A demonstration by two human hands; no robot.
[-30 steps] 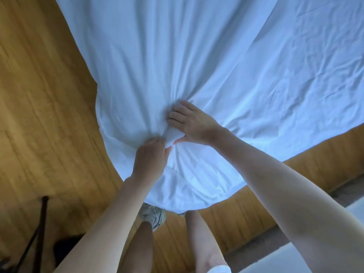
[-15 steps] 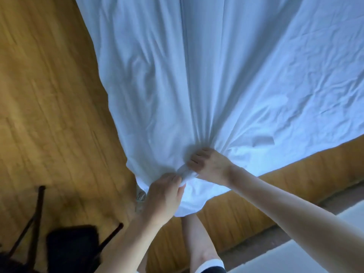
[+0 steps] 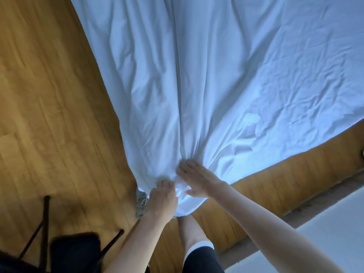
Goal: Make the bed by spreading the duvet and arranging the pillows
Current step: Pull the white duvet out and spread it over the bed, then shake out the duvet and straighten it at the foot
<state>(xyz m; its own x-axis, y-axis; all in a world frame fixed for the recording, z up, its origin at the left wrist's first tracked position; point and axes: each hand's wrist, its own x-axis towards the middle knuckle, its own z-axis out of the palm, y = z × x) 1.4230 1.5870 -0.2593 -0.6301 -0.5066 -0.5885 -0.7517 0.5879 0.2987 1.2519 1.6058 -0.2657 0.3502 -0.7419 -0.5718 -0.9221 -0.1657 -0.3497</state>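
Two hands are recorded at lower centre: left hand and right hand, each grip pinched on a bunched corner of the white duvet. Duvet: fanned across the upper frame, over wooden floor. Spreading judged early; no pillows are seen. Bed edge: lower right. Dark chair: lower left, crowding that side. Open floor: left.

— How is the light?
— Soft and daylit. The white wrinkled cotton duvet glows pale blue, brightest on its right side, with grey shadow in the folds.
— And sharpness?
— Slightly soft all over. The honey-coloured wooden plank floor is smeared at the left, its boards bowed by the wide lens. The lower left corner falls dark.
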